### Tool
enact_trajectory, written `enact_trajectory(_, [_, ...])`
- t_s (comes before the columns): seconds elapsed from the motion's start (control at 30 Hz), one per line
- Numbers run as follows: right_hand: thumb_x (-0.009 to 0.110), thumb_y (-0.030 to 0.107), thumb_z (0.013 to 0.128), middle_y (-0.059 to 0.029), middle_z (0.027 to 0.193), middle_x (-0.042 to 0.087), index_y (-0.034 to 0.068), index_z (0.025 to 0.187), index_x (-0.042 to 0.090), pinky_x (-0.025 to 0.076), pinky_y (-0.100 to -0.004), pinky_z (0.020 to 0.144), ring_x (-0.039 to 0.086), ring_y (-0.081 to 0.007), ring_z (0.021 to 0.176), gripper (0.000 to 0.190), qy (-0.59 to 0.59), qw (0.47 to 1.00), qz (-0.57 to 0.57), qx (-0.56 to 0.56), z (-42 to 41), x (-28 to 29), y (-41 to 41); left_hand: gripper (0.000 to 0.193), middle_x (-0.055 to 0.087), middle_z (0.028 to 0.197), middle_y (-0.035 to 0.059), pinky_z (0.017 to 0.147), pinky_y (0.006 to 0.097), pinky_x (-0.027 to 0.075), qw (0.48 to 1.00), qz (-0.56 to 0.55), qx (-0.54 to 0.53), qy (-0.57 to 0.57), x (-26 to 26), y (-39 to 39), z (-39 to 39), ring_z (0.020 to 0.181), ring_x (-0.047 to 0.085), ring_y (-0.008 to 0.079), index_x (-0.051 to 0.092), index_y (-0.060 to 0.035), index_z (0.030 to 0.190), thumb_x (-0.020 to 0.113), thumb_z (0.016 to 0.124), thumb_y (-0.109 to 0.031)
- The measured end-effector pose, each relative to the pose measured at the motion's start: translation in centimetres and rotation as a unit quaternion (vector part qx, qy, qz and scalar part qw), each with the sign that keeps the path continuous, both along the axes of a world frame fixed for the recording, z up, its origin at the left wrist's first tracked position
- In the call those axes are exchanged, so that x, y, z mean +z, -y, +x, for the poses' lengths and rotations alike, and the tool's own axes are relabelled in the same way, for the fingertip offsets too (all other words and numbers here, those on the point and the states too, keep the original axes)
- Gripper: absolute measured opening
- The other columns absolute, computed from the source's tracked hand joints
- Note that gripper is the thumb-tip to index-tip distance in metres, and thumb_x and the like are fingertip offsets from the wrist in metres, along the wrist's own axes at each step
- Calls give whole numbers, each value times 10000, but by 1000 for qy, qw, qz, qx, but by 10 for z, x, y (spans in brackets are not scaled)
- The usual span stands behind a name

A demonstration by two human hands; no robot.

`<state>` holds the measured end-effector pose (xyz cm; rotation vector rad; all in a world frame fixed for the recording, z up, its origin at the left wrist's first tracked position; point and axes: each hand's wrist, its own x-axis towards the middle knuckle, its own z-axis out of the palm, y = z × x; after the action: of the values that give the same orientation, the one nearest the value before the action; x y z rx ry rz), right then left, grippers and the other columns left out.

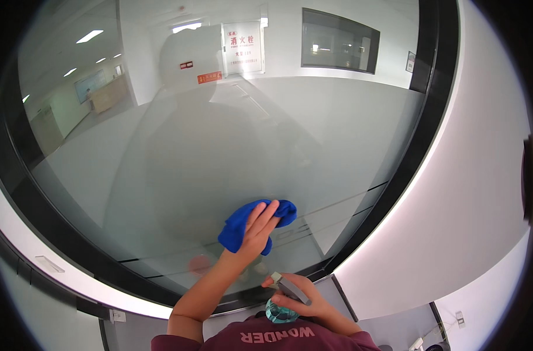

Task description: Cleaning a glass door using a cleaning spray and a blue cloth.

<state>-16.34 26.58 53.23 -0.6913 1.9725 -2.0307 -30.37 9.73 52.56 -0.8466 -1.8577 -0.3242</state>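
Note:
My left hand (258, 226) presses a blue cleaning cloth (236, 228) against a large glass pane (196, 166), fingers spread over the bunched fabric and pointing up. The cloth sticks out on both sides of the hand, low on the pane. Closer to my chest, my right hand (305, 293) grips a spray bottle by its neck. Its grey trigger head (292, 291) has a pale nozzle pointing towards the glass. Below it shows the faceted, teal-tinted body of the spray bottle (280, 311).
A black frame (406, 145) surrounds the pane, with white wall (481, 175) to its right. Through the glass appear a white hydrant cabinet door (243, 48) bearing red writing and a dark window (340, 41). A power adapter with a cable (417, 343) lies at lower right.

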Motion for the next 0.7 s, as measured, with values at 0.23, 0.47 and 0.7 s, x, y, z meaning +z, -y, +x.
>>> enact_trajectory(0.23, [664, 112, 891, -11, 854, 600, 30, 1202, 589, 449, -252, 681, 548, -77, 714, 330, -4, 999, -13, 52, 6, 0, 40, 235, 529, 1400, 9, 1102, 478, 274, 992, 4, 127, -10, -18, 66, 23, 1350, 394, 271, 705, -180, 1069, 646, 843, -201])
enact_trajectory(0.47, [667, 147, 892, -26, 852, 603, 41, 1189, 591, 439, -246, 674, 538, -81, 706, 324, -75, 997, 11, 32, 9, -21, 56, 242, 513, 1411, 55, 1080, 576, 260, 976, 4, 218, -3, -42, 92, 30, 1347, 388, 348, 682, -147, 1027, 657, 819, -268])
enact_trajectory(0.7, [669, 189, 890, -42, 848, 590, 59, 1161, 592, 442, -265, 666, 552, -110, 685, 310, -93, 994, -8, -59, -1, 0, 41, 202, 532, 1390, 64, 1107, 553, 221, 965, 34, 257, -36, -58, 108, 22, 1341, 384, 357, 681, -175, 989, 641, 828, -290])
